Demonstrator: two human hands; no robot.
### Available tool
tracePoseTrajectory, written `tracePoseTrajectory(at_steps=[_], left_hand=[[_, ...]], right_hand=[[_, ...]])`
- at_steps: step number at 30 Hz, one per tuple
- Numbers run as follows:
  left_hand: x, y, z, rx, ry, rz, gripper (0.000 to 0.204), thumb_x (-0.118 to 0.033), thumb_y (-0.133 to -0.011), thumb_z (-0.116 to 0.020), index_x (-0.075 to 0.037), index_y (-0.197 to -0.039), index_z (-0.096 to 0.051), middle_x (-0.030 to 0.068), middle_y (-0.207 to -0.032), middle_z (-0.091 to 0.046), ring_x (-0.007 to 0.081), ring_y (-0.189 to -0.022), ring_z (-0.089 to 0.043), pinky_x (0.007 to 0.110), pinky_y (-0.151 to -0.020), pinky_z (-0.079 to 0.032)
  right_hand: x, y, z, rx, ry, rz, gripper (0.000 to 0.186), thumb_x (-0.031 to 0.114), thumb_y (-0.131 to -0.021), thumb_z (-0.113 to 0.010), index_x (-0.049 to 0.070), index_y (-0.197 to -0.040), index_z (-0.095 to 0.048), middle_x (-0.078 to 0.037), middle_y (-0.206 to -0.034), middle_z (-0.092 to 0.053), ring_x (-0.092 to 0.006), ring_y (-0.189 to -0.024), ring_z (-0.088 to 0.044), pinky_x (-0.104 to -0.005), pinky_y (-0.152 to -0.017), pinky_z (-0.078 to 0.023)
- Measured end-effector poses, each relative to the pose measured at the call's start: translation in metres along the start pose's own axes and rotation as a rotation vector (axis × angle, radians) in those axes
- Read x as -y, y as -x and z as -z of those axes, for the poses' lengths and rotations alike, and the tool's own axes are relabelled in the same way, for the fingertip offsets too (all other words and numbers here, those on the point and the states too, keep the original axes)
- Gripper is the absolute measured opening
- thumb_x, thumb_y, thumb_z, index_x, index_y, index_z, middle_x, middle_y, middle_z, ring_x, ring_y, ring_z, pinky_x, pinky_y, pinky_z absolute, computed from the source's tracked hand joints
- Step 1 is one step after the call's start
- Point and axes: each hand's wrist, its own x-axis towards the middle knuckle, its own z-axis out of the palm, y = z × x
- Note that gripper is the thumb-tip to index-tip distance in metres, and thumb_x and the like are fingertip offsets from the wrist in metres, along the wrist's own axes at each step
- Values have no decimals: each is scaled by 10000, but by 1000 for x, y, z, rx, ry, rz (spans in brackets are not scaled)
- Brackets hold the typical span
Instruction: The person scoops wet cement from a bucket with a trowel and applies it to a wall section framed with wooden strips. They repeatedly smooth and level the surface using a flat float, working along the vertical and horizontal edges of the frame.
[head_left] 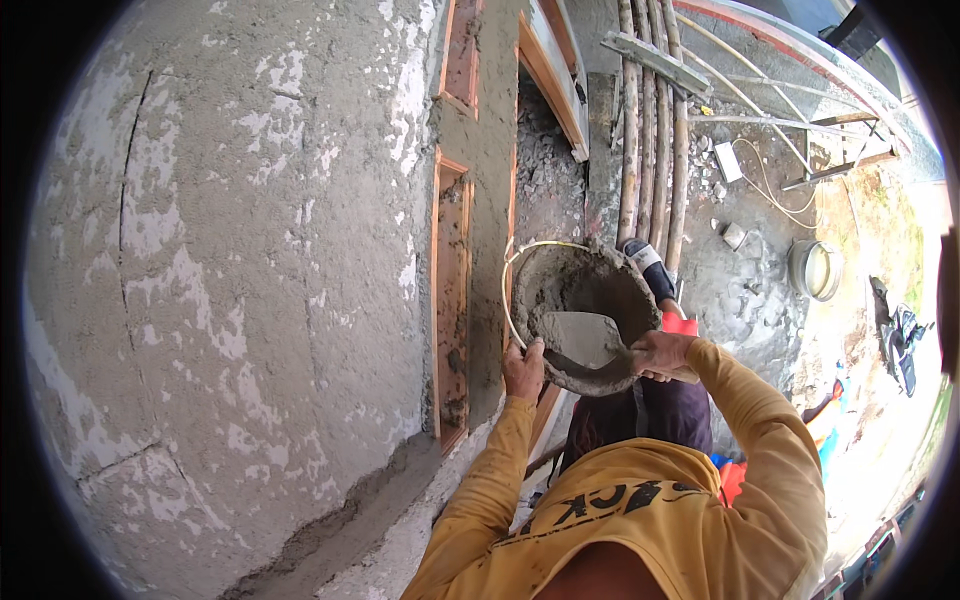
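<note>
A mortar-caked bucket (630, 290) is held up in front of my body, its mouth facing up and its wire handle (507, 287) swung to the left. My left hand (524, 370) is closed on the bucket's near left rim. In my right hand (662, 354), at the near right rim, is the handle of a trowel. The flat grey trowel blade (578, 338) lies inside the bucket mouth, pointing left. Wet mortar coats the bucket's inner wall; how deep it is filled is partly hidden by the blade.
Left stands a rough plastered wall (250, 300) with an orange-brown wooden frame (452, 300). Long poles (645, 130) lie ahead, by my shoe (650, 262). A second bucket (816, 270) stands to the right. Farther off are metal scaffold bars (780, 120) and a looped hose (770, 185).
</note>
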Motion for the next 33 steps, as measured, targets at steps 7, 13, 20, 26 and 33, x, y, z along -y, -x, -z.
tracePoseTrajectory(at_steps=[7, 13, 20, 26, 33], left_hand=[[34, 0, 8, -84, 144, 226, 209, -173, -794, -606, -22, -713, -486, -20, -661, -435, 91, -572, -388, 289, -496, -335], [53, 24, 27, -108, -7, 254, 203, -170, -809, -593, 6, -773, -499, 24, -666, -477, 117, -575, -424, 302, -515, -357], [91, 44, 31, -77, -57, 194, 274, -211, -800, -608, 32, -922, -577, 118, -791, -618, 180, -697, -552, 327, -642, -445], [107, 58, 39, -158, 119, 279, 182, -140, -795, -601, 16, -885, -573, 22, -756, -561, 107, -646, -494, 286, -588, -410], [119, 48, 24, -130, 124, 360, 216, -165, -799, -601, 13, -917, -572, 19, -741, -543, 101, -657, -490, 280, -576, -390]], right_hand=[[69, 41, 1, -586, -579, 722, 282, 252, -798, -539, 13, -945, -565, -23, -658, -510, -104, -509, -497, -235, -471, -424], [147, -25, 66, -1655, -605, 1033, 311, 171, -841, -569, -8, -1094, -541, -13, -685, -524, -79, -574, -492, -222, -526, -422], [219, -173, 30, -1372, -310, 688, 240, 219, -800, -583, 24, -903, -489, -234, -831, -585, -414, -794, -575, -406, -708, -456], [200, -167, -43, -1062, -227, 786, 272, 234, -785, -572, 8, -923, -511, -217, -746, -571, -408, -749, -580, -412, -672, -458], [240, -157, 87, -893, -549, 674, 323, 262, -790, -548, -46, -891, -549, -121, -688, -561, -212, -567, -573, -344, -528, -481]])
